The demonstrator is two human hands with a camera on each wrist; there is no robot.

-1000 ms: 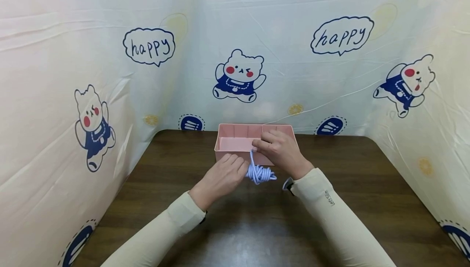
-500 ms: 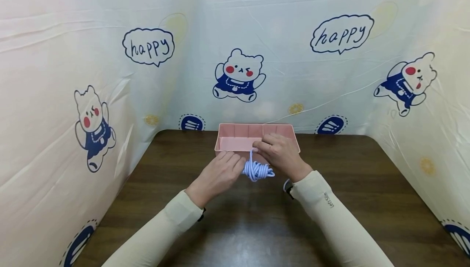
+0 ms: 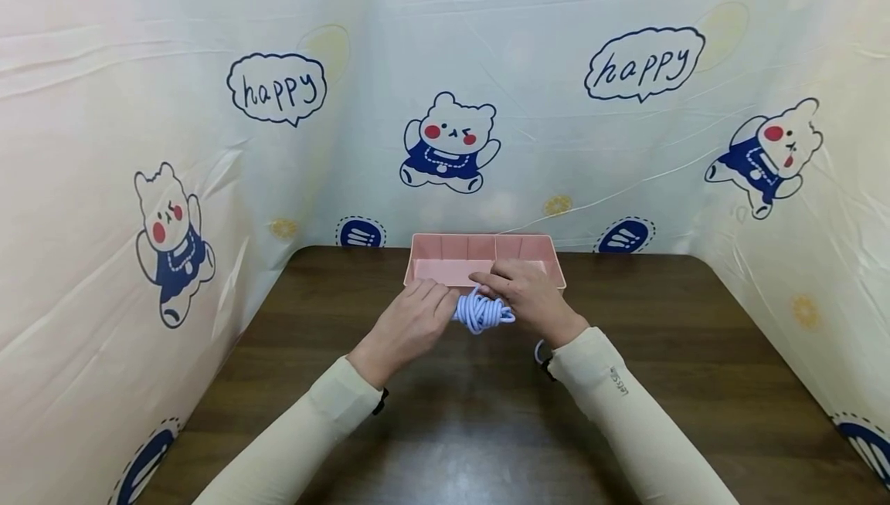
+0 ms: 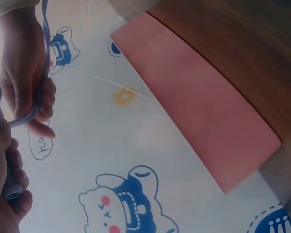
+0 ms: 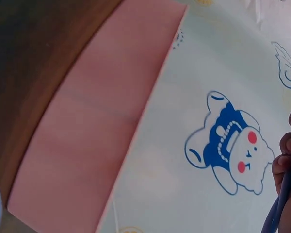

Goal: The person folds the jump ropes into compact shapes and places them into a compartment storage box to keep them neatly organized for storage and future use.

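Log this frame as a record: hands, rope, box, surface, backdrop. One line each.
left hand: the left hand grips one end of the bundle
right hand: the right hand holds a strand of the rope
rope: light blue rope, wound into a bundle between the hands; a loop also shows by the right wrist
box: pink box with a divider, beyond the hands near the table's far edge, partly hidden by them
surface: dark wood-grain table
backdrop: pale curtain with bears and "happy" bubbles
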